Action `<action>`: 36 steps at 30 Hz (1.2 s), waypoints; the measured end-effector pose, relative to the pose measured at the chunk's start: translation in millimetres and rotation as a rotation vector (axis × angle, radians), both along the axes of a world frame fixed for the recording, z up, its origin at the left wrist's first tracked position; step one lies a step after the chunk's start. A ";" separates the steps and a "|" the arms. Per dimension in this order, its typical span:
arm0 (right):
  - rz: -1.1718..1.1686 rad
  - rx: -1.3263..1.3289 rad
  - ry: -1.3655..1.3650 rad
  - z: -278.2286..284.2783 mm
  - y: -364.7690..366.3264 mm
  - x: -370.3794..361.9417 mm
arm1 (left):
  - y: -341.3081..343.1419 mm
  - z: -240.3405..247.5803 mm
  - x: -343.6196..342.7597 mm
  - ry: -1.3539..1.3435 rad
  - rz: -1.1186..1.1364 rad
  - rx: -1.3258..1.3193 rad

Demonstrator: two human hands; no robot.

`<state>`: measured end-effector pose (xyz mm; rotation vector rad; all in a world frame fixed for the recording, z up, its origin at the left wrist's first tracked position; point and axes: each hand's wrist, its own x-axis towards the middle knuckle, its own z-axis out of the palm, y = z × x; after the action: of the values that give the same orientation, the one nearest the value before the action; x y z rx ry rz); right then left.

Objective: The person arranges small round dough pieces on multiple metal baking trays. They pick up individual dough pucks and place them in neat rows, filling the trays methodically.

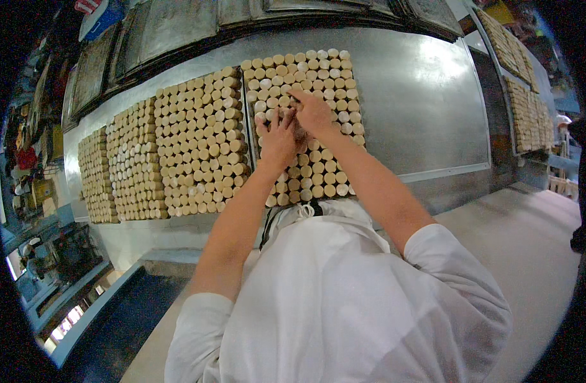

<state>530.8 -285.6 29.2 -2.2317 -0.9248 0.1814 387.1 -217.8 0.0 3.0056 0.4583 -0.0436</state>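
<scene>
Many small round pale pieces, like dough rounds (318, 172), stand in close rows on the dark tray (249, 127) in front of me. My left hand (279, 142) lies over the middle of these rows, its fingers spread and touching the tops. Just to its right, my right hand (314, 115) bends inward, with the index finger stretched toward the left and the other fingers curled under. Whatever those curled fingers hold, if anything, is hidden. A brownish shaded patch shows between the two hands. Some rounds look whiter on top than others.
More trays of rounds (197, 140) line up to the left on the metal table (420, 102). Dark flat trays (171, 32) are stacked along the far edge. At the right, another table carries further trays of rounds (529, 115). A blue container (104, 19) sits far left.
</scene>
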 end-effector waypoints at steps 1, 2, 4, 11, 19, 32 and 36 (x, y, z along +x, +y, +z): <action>0.026 -0.150 0.023 3.3 -1.0 -1.0 | 2.0 -1.8 -0.7 0.045 0.006 -0.043; 0.017 -0.055 0.016 6.4 -3.4 -4.5 | 1.9 -2.8 -4.6 -0.040 -0.009 -0.007; 0.014 0.080 0.067 11.7 -9.6 -11.5 | 3.7 -4.2 -10.7 -0.152 -0.025 -0.036; 0.032 -0.144 0.045 9.3 -15.3 -32.1 | -5.4 1.0 -27.3 0.080 -0.084 -0.039; 0.060 -0.252 0.047 -6.3 -31.1 2.5 | -22.0 7.0 -5.1 0.154 -0.171 0.000; -0.065 0.086 -0.043 -10.7 -5.9 44.4 | -14.8 5.3 32.4 0.221 -0.067 0.023; -0.060 -0.103 -0.021 -7.8 4.1 56.0 | -15.7 10.6 42.9 -0.052 -0.027 0.008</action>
<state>586.8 -281.6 21.5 -2.3576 -0.8761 0.1815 430.0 -233.5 10.6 3.0127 0.4140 0.0347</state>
